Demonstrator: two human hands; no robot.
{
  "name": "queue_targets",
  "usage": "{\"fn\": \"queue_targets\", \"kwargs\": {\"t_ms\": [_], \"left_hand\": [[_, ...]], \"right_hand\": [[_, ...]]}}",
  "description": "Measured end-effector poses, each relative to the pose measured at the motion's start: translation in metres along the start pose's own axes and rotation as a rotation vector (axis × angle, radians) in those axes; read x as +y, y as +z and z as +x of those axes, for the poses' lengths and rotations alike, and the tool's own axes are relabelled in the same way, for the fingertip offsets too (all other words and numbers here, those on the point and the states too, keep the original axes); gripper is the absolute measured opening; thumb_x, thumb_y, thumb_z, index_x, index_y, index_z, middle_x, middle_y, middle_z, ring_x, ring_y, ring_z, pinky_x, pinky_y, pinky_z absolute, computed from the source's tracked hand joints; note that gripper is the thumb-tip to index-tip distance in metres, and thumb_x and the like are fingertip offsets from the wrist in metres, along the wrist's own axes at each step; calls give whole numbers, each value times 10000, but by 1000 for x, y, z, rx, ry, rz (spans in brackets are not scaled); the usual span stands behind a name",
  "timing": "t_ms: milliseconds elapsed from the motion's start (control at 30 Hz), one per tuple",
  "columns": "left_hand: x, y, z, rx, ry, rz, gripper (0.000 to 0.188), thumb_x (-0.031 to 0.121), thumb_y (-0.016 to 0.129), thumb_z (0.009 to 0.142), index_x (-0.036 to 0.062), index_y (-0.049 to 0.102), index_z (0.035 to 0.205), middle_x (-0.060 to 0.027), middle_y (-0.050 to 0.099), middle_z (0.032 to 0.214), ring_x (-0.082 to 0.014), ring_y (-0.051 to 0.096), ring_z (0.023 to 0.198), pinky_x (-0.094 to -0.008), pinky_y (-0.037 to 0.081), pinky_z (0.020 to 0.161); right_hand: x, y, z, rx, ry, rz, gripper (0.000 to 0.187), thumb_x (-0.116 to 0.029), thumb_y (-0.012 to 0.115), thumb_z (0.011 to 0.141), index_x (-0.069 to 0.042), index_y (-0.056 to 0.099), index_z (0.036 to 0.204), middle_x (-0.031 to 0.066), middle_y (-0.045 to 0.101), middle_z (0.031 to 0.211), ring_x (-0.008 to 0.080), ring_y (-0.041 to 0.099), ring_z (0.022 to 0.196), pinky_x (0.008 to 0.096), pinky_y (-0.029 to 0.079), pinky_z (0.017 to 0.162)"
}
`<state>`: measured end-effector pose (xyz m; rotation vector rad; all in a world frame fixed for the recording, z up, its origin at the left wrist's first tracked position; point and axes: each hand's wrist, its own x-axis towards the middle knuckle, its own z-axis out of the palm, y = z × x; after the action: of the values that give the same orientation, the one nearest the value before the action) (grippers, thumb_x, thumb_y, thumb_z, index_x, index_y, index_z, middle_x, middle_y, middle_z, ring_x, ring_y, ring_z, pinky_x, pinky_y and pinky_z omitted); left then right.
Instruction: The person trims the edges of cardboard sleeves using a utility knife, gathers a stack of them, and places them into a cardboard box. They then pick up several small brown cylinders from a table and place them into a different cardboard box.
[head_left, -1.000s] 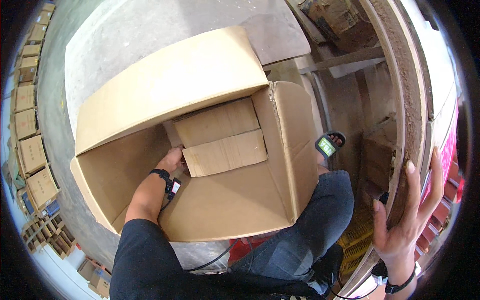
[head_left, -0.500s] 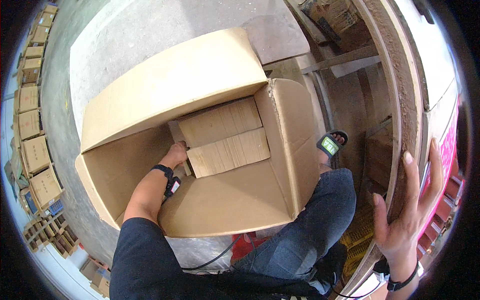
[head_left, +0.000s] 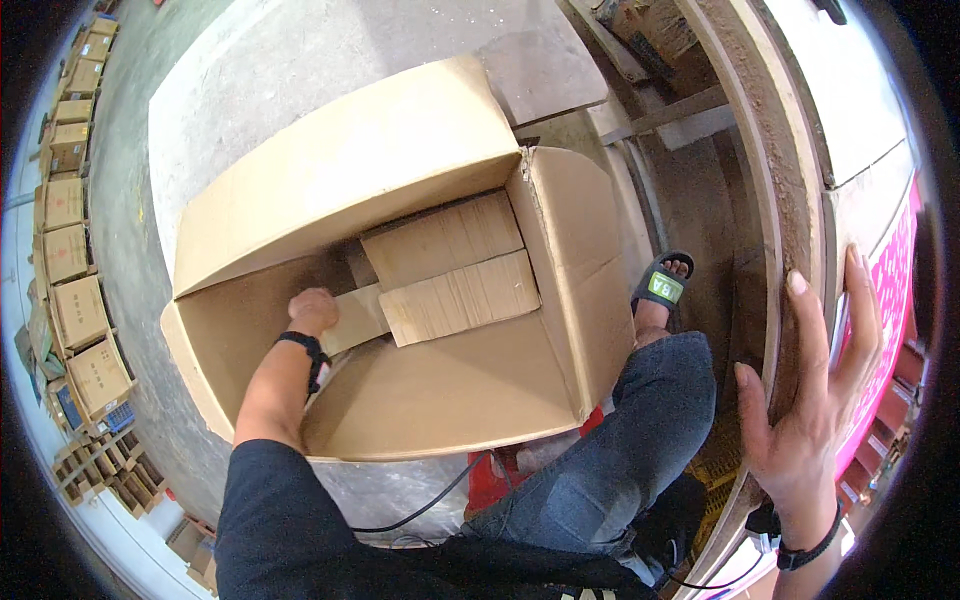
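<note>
A large open cardboard box (head_left: pixel 440 405) lies before me with its flaps spread. My left hand (head_left: pixel 315 310) reaches inside at the left, fingers closed on the edge of a flat pale cardboard piece (head_left: pixel 360 318). The piece's right end meets a ridged cardboard panel (head_left: pixel 460 298); another cardboard panel (head_left: pixel 445 235) lies just behind. Whether these pieces are joined I cannot tell. Far to the right, my right hand (head_left: pixel 815 420) rests with spread fingers against the edge of a worktop (head_left: pixel 790 200) and holds nothing.
My bent leg (head_left: pixel 610 470) and sandalled foot (head_left: pixel 660 285) are right of the box. Beyond the foot stands a wooden frame (head_left: pixel 690 105). Several closed cartons (head_left: pixel 85 310) line the far left. A dark cable (head_left: pixel 420 510) runs beneath the box's near edge.
My left hand has moved left inside the box, and more of the pale cardboard piece now shows between it and the ridged panel. My right hand stays at the worktop edge.
</note>
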<state>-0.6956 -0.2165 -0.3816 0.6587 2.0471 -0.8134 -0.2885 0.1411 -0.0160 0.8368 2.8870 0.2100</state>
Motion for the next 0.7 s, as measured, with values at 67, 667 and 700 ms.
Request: {"fn": "queue_targets", "kwargs": {"t_ms": [67,667,700], "left_hand": [[-18,-12,-16,12,-9,85,418,236,503,967,34,718,1263,-191,668,1354,-316,636,1281,-426,524,1055],[126,-73,-91,33,533,-302,790,22,516,852,113,336,1616,-207,619,1418,-330,622,1290,-412,497,1074],[131,-66,-89,51,498,-171,812,66,536,869,111,269,1635,-224,601,1428,-346,631,1269,-423,505,1058]], "right_hand": [[-1,1,0,2,5,13,832,-80,789,743,-110,491,1519,262,268,1635,462,276,1511,557,259,1229],[-6,5,2,29,33,-10,835,-81,788,763,-185,482,1533,217,280,1648,420,277,1519,530,266,1228],[-7,4,1,21,35,-1,833,-75,788,762,-183,486,1530,217,281,1646,419,276,1519,533,267,1227]]}}
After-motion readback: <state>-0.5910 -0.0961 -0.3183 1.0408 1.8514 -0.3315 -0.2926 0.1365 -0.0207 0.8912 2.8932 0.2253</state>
